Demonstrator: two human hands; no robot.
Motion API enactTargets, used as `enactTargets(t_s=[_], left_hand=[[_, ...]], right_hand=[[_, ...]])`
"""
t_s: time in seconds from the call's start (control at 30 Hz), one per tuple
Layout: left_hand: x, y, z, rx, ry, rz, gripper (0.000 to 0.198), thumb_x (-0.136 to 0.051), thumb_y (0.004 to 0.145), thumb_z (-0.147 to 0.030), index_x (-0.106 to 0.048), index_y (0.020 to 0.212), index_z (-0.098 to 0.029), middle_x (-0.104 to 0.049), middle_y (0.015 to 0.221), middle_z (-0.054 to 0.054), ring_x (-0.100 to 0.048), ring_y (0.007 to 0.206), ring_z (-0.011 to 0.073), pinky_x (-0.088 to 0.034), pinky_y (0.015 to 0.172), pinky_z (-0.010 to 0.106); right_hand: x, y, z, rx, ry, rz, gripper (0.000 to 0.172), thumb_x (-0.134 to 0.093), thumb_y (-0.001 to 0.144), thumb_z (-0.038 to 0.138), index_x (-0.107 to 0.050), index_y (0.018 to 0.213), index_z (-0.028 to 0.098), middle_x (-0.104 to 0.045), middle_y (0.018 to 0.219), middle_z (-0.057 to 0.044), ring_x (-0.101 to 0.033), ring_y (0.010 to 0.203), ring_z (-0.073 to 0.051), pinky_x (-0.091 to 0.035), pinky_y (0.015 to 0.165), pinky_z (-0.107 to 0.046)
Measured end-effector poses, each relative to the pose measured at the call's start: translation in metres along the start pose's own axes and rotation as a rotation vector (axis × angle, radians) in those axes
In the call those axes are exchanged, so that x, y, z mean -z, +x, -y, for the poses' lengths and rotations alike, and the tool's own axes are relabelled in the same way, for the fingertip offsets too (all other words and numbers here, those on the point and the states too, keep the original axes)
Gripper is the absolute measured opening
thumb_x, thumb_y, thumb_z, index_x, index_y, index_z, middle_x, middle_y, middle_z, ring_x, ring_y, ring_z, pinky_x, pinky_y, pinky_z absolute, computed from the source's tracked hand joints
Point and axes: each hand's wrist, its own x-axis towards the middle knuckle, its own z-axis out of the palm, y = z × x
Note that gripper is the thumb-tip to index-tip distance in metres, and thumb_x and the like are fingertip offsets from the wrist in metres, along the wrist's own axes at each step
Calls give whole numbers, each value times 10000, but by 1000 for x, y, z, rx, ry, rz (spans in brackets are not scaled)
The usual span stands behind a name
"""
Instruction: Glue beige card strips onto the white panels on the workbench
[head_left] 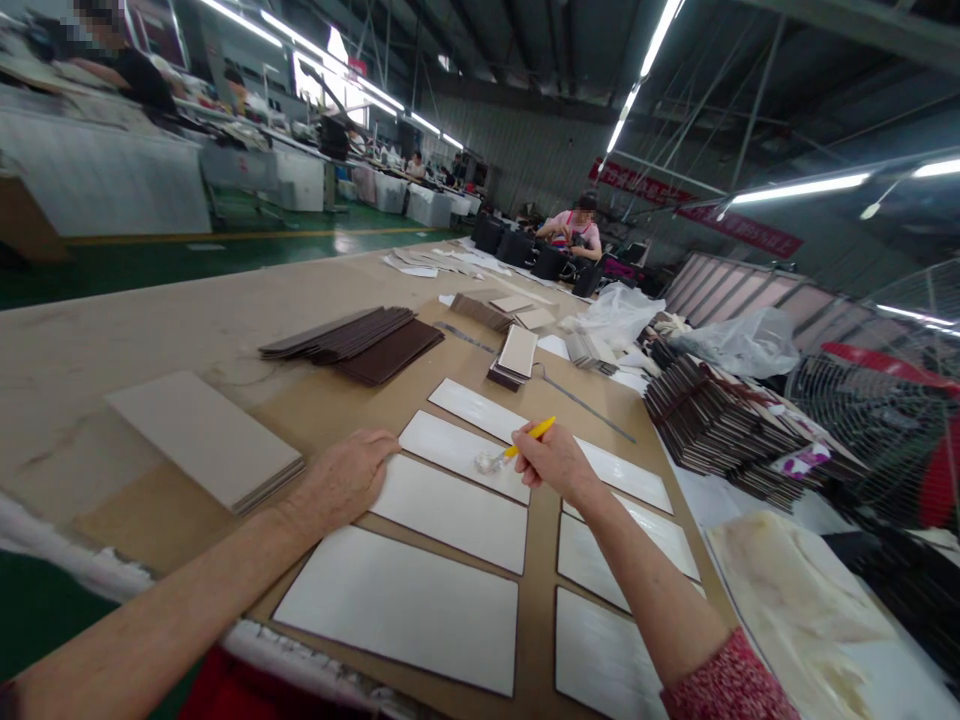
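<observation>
Open beige tabletop [150,330] lies left, between the flat stack of pale grey boards [206,435] and the fanned dark brown sheets [352,340]. On the right, a heap of dark brown card pieces [712,420] and a wire-guarded fan [877,420] hem in the white rectangular panels [450,510].

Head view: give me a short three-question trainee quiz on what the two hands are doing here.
1. What does the right hand hold? A) scissors B) yellow-handled brush C) tape roll
2. True or false: the left hand is raised in the air.
3. Fill in: the brush tip touches a ____ panel.
Key: 1 B. 2 False: it lies palm down by the white panel. 3 white.
</observation>
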Motion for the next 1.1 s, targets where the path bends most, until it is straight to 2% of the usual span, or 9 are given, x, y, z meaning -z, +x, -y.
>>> enactTargets(t_s=[0.3, 0.4, 0.53, 0.67, 0.83, 1.1], left_hand=[[1, 0, 1, -16, 17, 8, 315, -422, 846, -108, -668, 1040, -141, -673, 1096, 122, -620, 1060, 273, -504, 992, 431], [1, 0, 2, -7, 24, 6, 316, -419, 851, -111, -668, 1042, -147, -677, 1100, 117, -623, 1062, 267, -499, 999, 420], [2, 0, 2, -9, 23, 11, 317, -423, 851, -118, -669, 1048, -150, -683, 1090, 113, -629, 1057, 264, -504, 995, 414], [3, 0, 1, -3, 22, 17, 324, -410, 847, -109, -673, 1033, -139, -681, 1085, 125, -630, 1051, 274, -509, 986, 433], [3, 0, 0, 12, 14, 33, 324, -416, 841, -102, -672, 1035, -144, -677, 1096, 125, -622, 1064, 278, -503, 994, 438], [6, 0, -3, 78, -2, 60, 328, -393, 844, -100, -665, 1017, -159, -684, 1105, 131, -623, 1075, 290, -502, 980, 447]], right_hand=[[39, -25, -35, -47, -31, -85, 170, -523, 930, 212, -570, 770, 183, -624, 534, 22, -563, 378, -108, -459, 367, -184], [46, -30, -36, -42, -45, -102, 135, -523, 927, 234, -558, 804, 190, -628, 545, 21, -570, 390, -116, -456, 372, -191], [50, -31, -23, -6, -94, -112, 145, -496, 941, 283, -566, 845, 200, -640, 583, 26, -578, 412, -119, -466, 400, -204], [40, -27, -2, 31, -213, -81, 140, -540, 900, 253, -591, 781, 198, -620, 537, 30, -568, 403, -121, -436, 425, -206], [13, -19, 21, 65, -324, -2, 137, -587, 851, 213, -595, 715, 194, -616, 505, 21, -558, 387, -121, -414, 463, -216], [-32, 9, 47, 95, -246, 103, 143, -552, 888, 231, -594, 757, 191, -657, 567, 8, -620, 428, -135, -438, 426, -195]])
